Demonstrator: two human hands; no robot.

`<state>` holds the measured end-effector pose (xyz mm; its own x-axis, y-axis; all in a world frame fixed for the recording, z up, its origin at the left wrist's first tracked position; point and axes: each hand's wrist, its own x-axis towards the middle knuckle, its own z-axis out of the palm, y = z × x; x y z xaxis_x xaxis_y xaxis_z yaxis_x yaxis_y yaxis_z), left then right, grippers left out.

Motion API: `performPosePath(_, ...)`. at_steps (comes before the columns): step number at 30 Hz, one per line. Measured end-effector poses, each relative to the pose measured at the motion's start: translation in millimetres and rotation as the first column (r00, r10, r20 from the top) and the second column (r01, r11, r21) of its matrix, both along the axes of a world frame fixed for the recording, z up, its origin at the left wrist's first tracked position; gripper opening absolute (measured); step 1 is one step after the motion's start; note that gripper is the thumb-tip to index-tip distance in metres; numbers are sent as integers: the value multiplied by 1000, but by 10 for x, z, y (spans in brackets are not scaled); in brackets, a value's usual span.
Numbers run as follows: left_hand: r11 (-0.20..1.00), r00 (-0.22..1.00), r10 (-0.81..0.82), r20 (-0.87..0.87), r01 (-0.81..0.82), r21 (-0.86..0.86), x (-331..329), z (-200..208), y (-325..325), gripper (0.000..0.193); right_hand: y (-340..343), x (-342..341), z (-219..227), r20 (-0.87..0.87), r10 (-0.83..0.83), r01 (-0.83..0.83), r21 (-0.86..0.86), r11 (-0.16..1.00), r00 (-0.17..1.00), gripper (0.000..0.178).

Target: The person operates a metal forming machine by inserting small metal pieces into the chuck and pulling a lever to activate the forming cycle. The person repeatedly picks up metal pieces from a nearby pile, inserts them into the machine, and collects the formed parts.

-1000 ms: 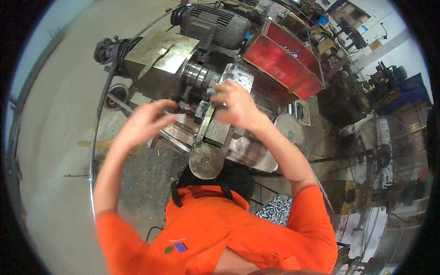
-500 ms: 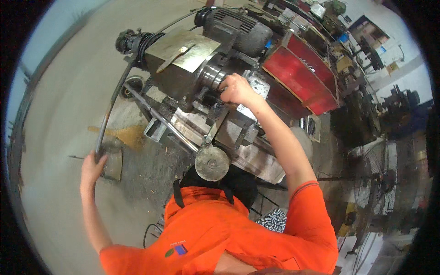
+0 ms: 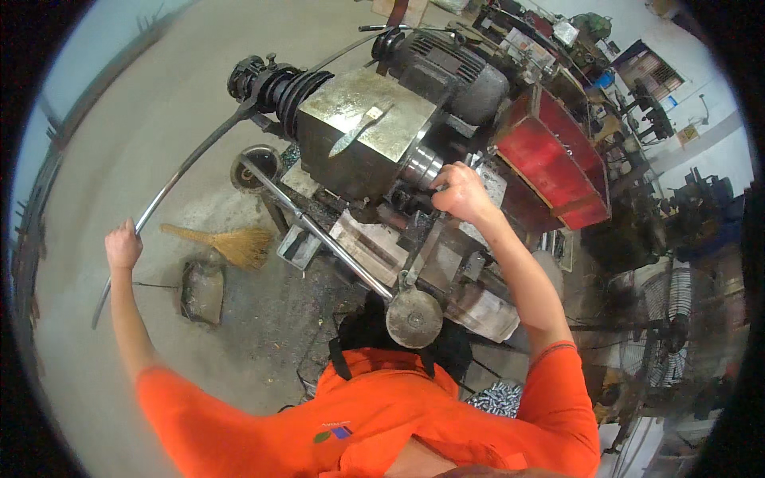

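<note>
My left hand (image 3: 123, 244) is wrapped around a long bent metal lever (image 3: 191, 159), whose far end joins the pulley end of a greasy lathe-like machine (image 3: 339, 163). Its free end sticks out below my fist. At the shiny round spindle nose (image 3: 421, 167), my right hand (image 3: 462, 193) has its fingers curled together against the front face. Whatever those fingers pinch is hidden. A brush (image 3: 355, 134) with a flat handle lies on top of the headstock. Below my right hand, a second rod (image 3: 315, 227) slants down to a round metal disc (image 3: 413, 319) near my waist.
An electric motor (image 3: 450, 72) sits behind the headstock. Right of it stands a red open bin (image 3: 550, 159). A straw broom (image 3: 227, 243) and a dustpan (image 3: 202, 293) lie on the left floor. Small metal parts (image 3: 496, 400) are heaped by my right side, near a fan (image 3: 669, 327).
My left hand has swung outward to the left, carrying the lever with it. My right hand stays at the spindle nose. The whole view has shifted, so the machine appears farther right and lower.
</note>
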<state>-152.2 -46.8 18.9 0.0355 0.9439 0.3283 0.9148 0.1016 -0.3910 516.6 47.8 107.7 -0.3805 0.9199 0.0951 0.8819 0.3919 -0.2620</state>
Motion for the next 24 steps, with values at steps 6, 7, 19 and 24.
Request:
performPosePath(6, 984, 887, 138, 442, -173, 40, 438, -16, 254, 25, -137, 112, -35, -26, 133, -126, 167, 978, 991, 33)
performPosePath(7, 979, 819, -73, 569, -51, 199, 647, -59, 311, 28, -252, 148, 11, -83, 147, -126, 216, 968, 986, 33)
performPosePath(19, 770, 943, -261, 207, 333, -544, 2739, -1770, 623, 35, -2293, 1913, 177, -232, -427, 465, 144, 873, 874, 36)
performPosePath(24, 825, 953, -212, 214, 292, -483, 2644, -1679, 763, 24, -3137, 2857, -355, -181, -782, 795, -5, 607, 596, 44)
